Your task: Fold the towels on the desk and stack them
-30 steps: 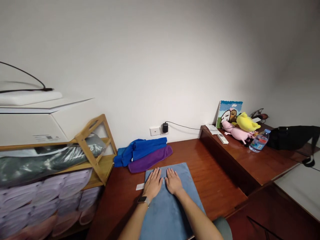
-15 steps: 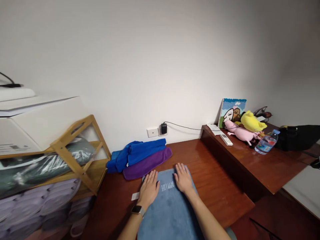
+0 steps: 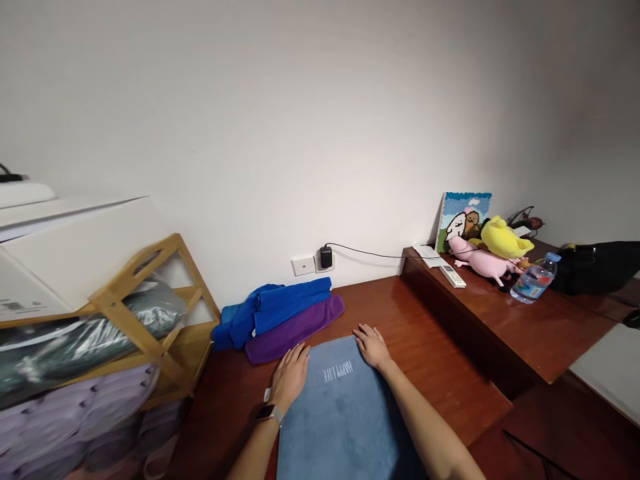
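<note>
A grey-blue towel (image 3: 340,420) printed with "HAPPY LIFE" lies flat on the reddish-brown wooden table (image 3: 435,373), the lettering upside down to me. My left hand (image 3: 291,375) rests palm down at its far left corner, fingers stretched out and close together. At the far right corner lies my right hand (image 3: 371,345), palm down with fingers extended. Neither hand grips the cloth. Part of a white tag (image 3: 267,394) shows beside my left wrist. Just beyond are a folded purple cloth (image 3: 295,330) and a bundled blue cloth (image 3: 280,307).
A wooden rack (image 3: 175,333) stands at the left under a white box (image 3: 90,253). To the right, a raised shelf (image 3: 525,333) bears a water bottle (image 3: 536,280), plush toys (image 3: 483,260), a remote (image 3: 453,276) and a black bag (image 3: 600,267). A plugged-in charger (image 3: 325,257) trails a cable.
My hands have moved apart, out to the towel's sides, and the whole printed lettering now shows. The view has shifted slightly.
</note>
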A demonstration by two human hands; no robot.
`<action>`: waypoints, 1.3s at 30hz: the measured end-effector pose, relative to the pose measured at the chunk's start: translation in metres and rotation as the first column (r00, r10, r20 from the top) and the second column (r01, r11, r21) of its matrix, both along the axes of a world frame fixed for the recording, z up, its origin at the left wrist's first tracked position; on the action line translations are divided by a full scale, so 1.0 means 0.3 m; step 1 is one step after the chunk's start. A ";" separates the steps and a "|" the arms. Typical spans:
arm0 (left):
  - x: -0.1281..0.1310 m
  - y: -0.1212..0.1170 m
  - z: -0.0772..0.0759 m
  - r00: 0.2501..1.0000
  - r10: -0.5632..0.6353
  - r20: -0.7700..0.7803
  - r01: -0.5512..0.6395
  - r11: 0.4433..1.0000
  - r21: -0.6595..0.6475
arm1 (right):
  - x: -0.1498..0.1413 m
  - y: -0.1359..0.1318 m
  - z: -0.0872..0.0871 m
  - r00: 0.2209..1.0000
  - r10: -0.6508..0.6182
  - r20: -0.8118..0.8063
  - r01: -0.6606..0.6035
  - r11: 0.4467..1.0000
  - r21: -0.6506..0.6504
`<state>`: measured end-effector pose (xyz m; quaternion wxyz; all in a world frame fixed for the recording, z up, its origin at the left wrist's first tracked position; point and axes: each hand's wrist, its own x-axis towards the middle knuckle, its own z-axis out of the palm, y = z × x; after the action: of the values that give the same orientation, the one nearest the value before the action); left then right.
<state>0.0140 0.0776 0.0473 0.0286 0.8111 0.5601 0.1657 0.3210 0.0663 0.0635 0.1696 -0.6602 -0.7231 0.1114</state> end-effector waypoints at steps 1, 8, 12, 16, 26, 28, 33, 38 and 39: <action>0.001 0.004 0.014 1.000 0.001 0.007 -0.001 1.000 -0.005 | 0.013 0.005 0.007 1.000 0.007 -0.023 -0.007 1.000 0.004; 0.000 0.081 0.076 0.999 0.042 0.024 -0.039 0.992 -0.122 | 0.038 0.067 0.053 0.998 -0.001 -0.056 -0.001 0.999 -0.035; -0.016 0.132 0.086 0.999 0.027 0.019 -0.023 0.978 -0.205 | 0.046 0.106 0.076 0.998 0.035 -0.052 -0.039 0.995 -0.095; -0.031 0.172 0.095 1.000 -0.001 0.018 0.006 0.958 -0.287 | 0.051 0.131 0.099 0.995 0.080 -0.062 -0.086 0.990 -0.116; -0.020 0.211 0.104 0.991 -0.034 0.130 0.078 0.932 -0.355 | 0.065 0.142 0.090 0.994 0.039 -0.105 -0.054 0.988 -0.147; -0.012 0.210 0.100 0.990 -0.004 0.139 0.054 0.931 -0.361 | 0.067 0.148 0.079 0.992 0.021 -0.126 -0.041 0.987 -0.158; 0.010 0.194 0.109 0.990 0.034 0.137 0.016 0.939 -0.343 | 0.056 0.170 0.058 0.989 -0.013 -0.147 -0.015 0.983 -0.185; 0.025 0.197 0.129 0.988 0.034 0.149 0.019 0.940 -0.340 | 0.042 0.163 0.029 0.988 -0.067 -0.139 0.046 0.988 -0.148; 0.028 0.200 0.131 0.988 0.051 0.147 0.003 0.939 -0.344 | 0.039 0.159 0.021 0.987 -0.078 -0.138 0.059 0.989 -0.137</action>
<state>0.0224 0.1376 0.0867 0.2107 0.7716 0.5863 0.1280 0.3326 0.1140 0.0698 0.1804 -0.6849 -0.6769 0.2002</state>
